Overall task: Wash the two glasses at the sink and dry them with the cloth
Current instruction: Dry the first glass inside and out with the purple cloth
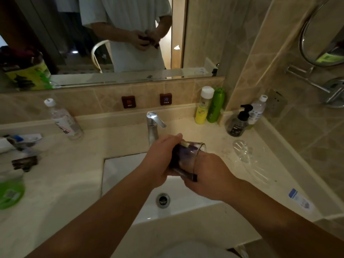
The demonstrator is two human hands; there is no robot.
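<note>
Glass (188,157) at frame centre, held over the sink (119,170), just below the tap (153,125). It lay on its side, long axis running from centre-left to right and slightly up; open rim faced right, toward the right hand (208,174). Left hand (162,157) gripped the glass's base end, fingers curled over it. Right hand sat at the rim end with its fingers going into the mouth; how far they went in could not be made out through the dark glass. Something dark showed inside the glass, possibly the cloth; too murky to tell.

Second glass (242,150) lay on its side on the surface (83,164) at right of centre, clear and hard to read against the pale stone; which way its mouth faced was unclear.

Two small wall plaques above the tap read "HOT" (128,102) and "COLD" (165,99). Labels on the water bottle (64,121) at upper left, the yellow bottle (203,107), green bottle (216,106) and black pump bottle (239,121) at upper right were too blurred to read. Objects at the left edge were cut off and smeared. Mirror (130,34) at top showed the person's torso and both hands together; the face was out of frame. Drain (163,200) visible below the hands.
</note>
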